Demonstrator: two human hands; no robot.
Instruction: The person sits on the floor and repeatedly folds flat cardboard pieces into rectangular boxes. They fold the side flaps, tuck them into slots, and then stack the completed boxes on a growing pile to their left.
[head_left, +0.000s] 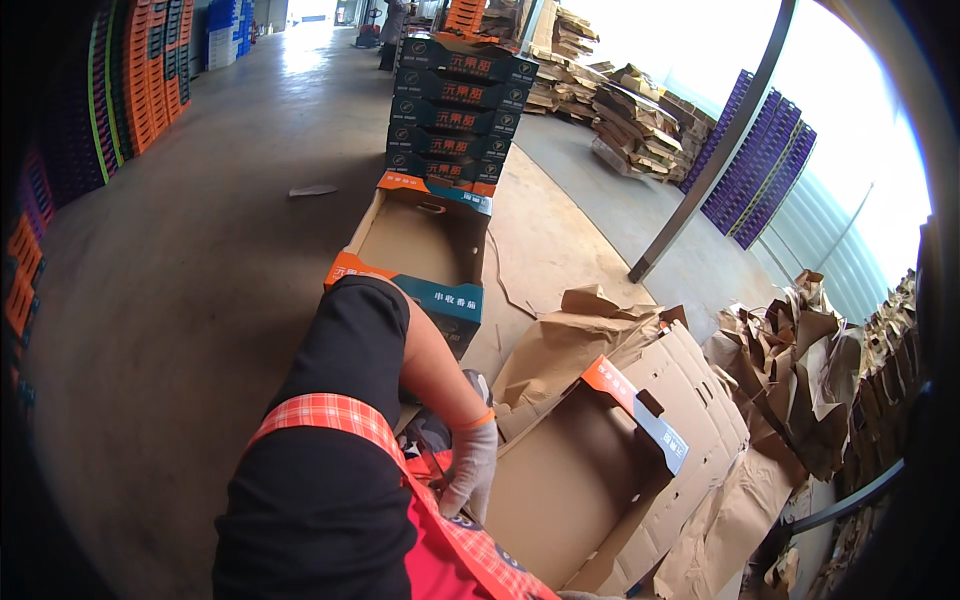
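My left hand point(468, 474), in a pale grey glove with an orange cuff, reaches down beside my red apron point(440, 505). Its fingers are together and bent, at the left edge of an open cardboard box point(560, 480); apron and hand hide what they grip. That box is brown inside, with an orange and blue-grey end panel at its right. Only a pale sliver at the bottom edge, perhaps my right hand point(588, 596), shows by the box's near side; its fingers are out of sight. Beneath the box lie flattened cardboard point(690, 420) and crumpled brown paper point(540, 350).
Ahead stands another open box point(420, 235), before a stack of dark green and orange boxes point(455, 110). A metal post point(715, 150) rises at the right. Purple crates point(765, 150) and brown paper heaps point(800, 360) stand beyond. Orange crates point(155, 75) line the left.
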